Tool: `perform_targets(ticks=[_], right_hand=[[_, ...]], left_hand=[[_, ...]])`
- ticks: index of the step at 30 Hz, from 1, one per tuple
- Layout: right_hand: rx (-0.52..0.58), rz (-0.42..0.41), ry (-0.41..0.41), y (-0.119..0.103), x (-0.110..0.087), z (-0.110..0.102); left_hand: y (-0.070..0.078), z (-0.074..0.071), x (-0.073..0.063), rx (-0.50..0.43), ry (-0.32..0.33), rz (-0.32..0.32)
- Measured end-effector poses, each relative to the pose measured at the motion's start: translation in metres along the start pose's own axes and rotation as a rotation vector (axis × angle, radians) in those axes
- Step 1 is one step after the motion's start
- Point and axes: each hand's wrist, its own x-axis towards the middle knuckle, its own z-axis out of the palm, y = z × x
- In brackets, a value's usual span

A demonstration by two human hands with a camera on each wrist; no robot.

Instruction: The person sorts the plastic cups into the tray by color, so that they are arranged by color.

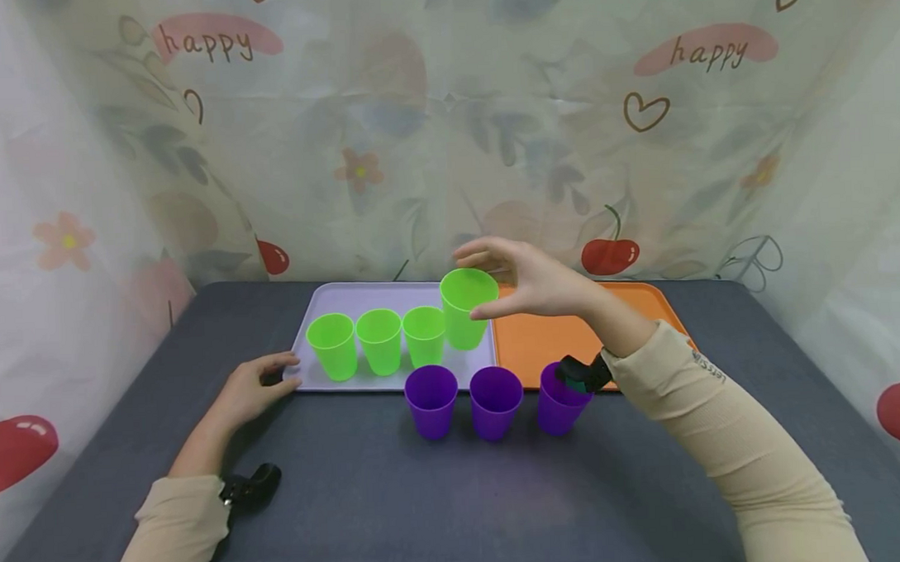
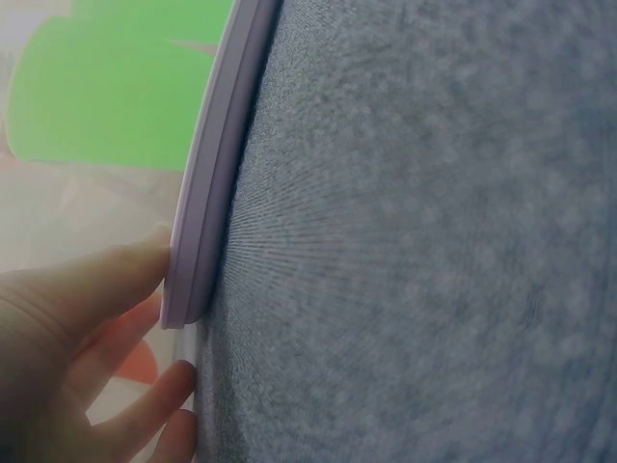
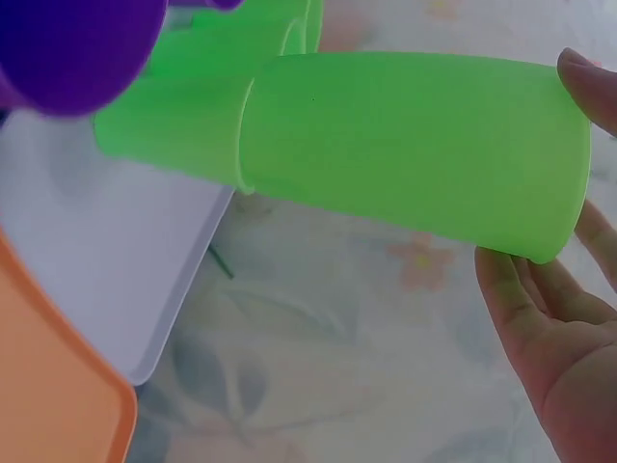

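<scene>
My right hand [image 1: 543,282] holds a green cup [image 1: 469,309] near its rim, thumb on the near side and fingers behind. That cup stands higher than three green cups lined up to its left on the lavender tray [image 1: 391,295]; one is the leftmost green cup [image 1: 333,347]. In the right wrist view the held cup [image 3: 405,145] overlaps another green cup [image 3: 169,125]. My left hand [image 1: 253,391] grips the tray's left front corner, its thumb [image 2: 125,275] against the lavender rim [image 2: 207,193].
Three purple cups stand in front of the trays: left [image 1: 432,406], middle [image 1: 496,407] and right [image 1: 559,409], the last partly behind the black wrist camera [image 1: 587,374]. An orange tray [image 1: 549,339] adjoins the lavender one. A patterned curtain [image 1: 445,149] hangs behind the dark table [image 1: 428,513].
</scene>
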Motion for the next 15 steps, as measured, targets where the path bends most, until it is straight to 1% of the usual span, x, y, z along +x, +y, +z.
perform_targets(ticks=[7,15], right_hand=[[-0.011,0.064,-0.007,0.019,0.01,-0.009],[-0.117,0.114,-0.019,0.038,0.022,-0.012]], left_hand=[[0.0,0.001,0.0,0.0,-0.004,-0.013],[-0.001,0.001,0.0,0.0,-0.001,-0.005]])
